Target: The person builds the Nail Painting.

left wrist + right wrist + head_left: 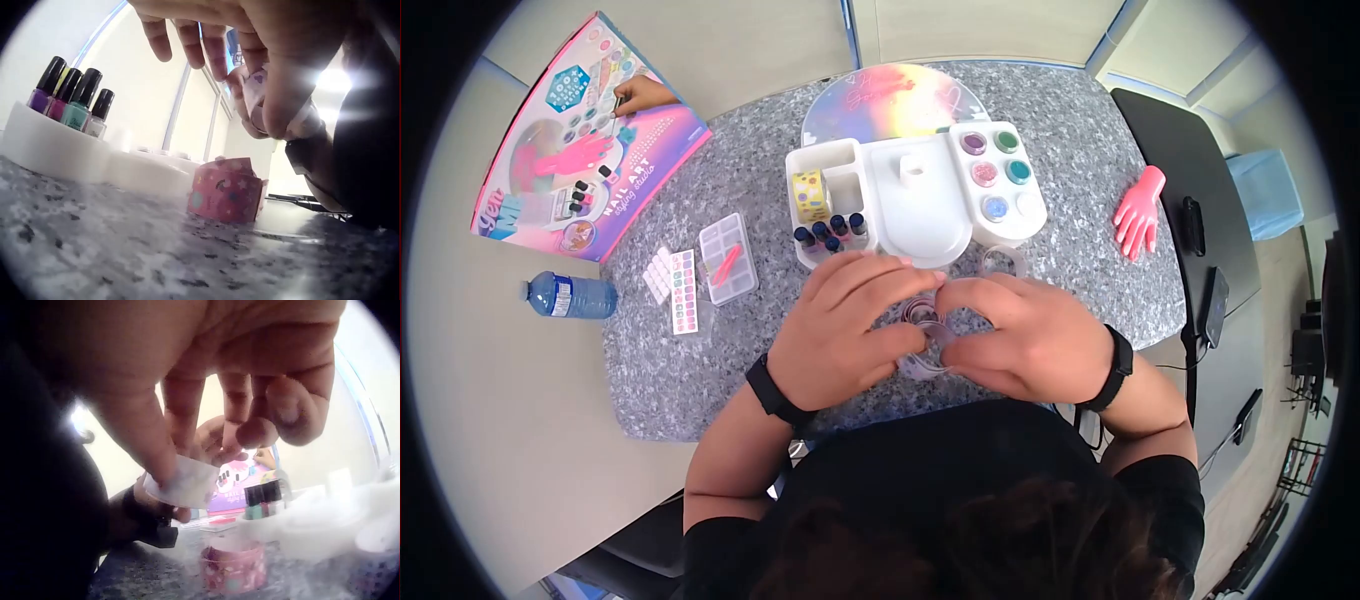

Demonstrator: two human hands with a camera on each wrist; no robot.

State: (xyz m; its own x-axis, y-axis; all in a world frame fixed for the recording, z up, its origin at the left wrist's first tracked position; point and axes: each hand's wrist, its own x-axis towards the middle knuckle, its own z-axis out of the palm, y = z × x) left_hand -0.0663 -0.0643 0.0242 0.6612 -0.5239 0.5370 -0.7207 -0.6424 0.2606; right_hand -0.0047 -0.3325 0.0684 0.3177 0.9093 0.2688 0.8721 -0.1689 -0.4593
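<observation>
Between my two hands is a white sticker roll [927, 362] with a purple print. My left hand [840, 325] pinches it, thumb in front of the printed strip [254, 90] in the left wrist view, other fingers spread. The right hand [1035, 335] holds the roll from the other side, its thumb on the pale band [187, 484]. Below the hands, on the speckled table, stands a pink patterned sticker roll [226, 192] with its end lifting at the top. In the head view the fingers partly hide both rolls.
A white tray [920, 240] holds nail polish bottles [832, 232], a yellow roll [810, 195] and glitter pots [985, 174]. Another roll [1000, 262] stands near it. Around are a pink model hand [1139, 213], a compartment box [728, 258], sticker nails [685, 290], a bottle [572, 296] and a carton [585, 145].
</observation>
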